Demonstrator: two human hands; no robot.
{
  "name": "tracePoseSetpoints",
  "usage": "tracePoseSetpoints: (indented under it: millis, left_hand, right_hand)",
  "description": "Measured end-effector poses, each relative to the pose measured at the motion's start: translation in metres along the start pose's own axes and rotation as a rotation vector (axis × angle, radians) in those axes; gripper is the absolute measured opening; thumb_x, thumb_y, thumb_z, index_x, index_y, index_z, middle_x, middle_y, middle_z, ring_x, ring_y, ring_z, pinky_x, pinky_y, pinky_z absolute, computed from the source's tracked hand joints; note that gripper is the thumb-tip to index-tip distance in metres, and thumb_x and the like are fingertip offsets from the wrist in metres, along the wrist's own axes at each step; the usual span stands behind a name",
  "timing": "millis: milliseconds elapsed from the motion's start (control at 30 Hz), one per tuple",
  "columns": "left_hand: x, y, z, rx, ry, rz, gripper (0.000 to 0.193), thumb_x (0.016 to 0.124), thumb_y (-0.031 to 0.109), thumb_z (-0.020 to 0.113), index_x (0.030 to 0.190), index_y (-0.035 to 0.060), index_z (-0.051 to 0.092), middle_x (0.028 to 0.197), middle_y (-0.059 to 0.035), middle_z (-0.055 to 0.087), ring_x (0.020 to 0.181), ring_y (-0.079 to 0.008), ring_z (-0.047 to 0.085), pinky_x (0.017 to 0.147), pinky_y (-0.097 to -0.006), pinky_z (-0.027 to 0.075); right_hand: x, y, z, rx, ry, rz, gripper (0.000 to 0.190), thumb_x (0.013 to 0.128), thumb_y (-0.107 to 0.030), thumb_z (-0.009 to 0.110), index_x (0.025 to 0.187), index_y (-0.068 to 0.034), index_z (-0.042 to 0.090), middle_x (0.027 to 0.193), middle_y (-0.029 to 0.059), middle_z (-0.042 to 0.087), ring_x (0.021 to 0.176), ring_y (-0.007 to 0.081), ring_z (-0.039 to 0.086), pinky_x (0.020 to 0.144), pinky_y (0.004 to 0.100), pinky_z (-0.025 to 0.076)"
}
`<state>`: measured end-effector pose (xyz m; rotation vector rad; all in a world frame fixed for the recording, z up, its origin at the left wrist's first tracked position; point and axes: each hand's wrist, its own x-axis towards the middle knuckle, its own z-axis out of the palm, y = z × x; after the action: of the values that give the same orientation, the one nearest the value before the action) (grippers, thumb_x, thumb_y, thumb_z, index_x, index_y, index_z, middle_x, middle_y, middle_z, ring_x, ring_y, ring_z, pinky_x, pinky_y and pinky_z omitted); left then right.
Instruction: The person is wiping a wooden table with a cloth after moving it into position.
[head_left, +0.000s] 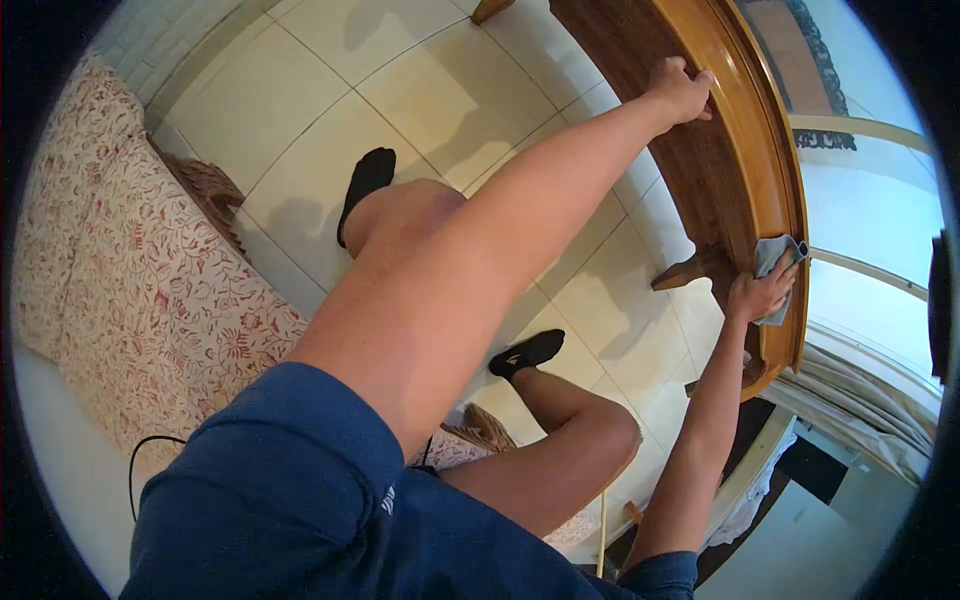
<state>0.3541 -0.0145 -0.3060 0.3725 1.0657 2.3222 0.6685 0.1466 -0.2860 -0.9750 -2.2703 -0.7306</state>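
My left hand (679, 91) is at the front edge of a varnished wooden piece of furniture (739, 142), its fingers curled against the moulded rim. Further along the same piece, my right hand (763, 291) presses a folded grey-blue cloth (771, 256) flat on the glossy curved surface. Part of the cloth lies hidden under the palm and fingers. Below the rim, a darker brown panel and a short wooden leg (679, 274) show. Both arms are stretched out.
A floral-patterned seat (150, 285) with carved wooden trim (206, 187) is on the left. Cream tiles (420, 82) cover the floor around my black-socked feet. Beyond the furniture are a bright window (870, 195) and a gathered curtain (862, 405). A thin black cable (133, 472) loops beside me.
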Motion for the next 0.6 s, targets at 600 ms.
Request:
tracePoseSetpoints:
  millis: [600]
  left_hand:
    - [-0.064, 0.016, -0.051, -0.058, -0.037, -0.091, 0.031, 0.100, 0.020, 0.057, 0.117, -0.0039, 0.050, 0.111, -0.0140, 0.061, 0.085, -0.0282, 0.071, 0.072, -0.0402, 0.064]
  right_hand:
    - [-0.048, -0.034, -0.045, 0.058, 0.059, 0.061, 0.092, 0.071, -0.022, 0.075, 0.154, -0.027, 0.034, 0.159, 0.0123, 0.033, 0.142, 0.0388, 0.035, 0.112, 0.0572, 0.027]
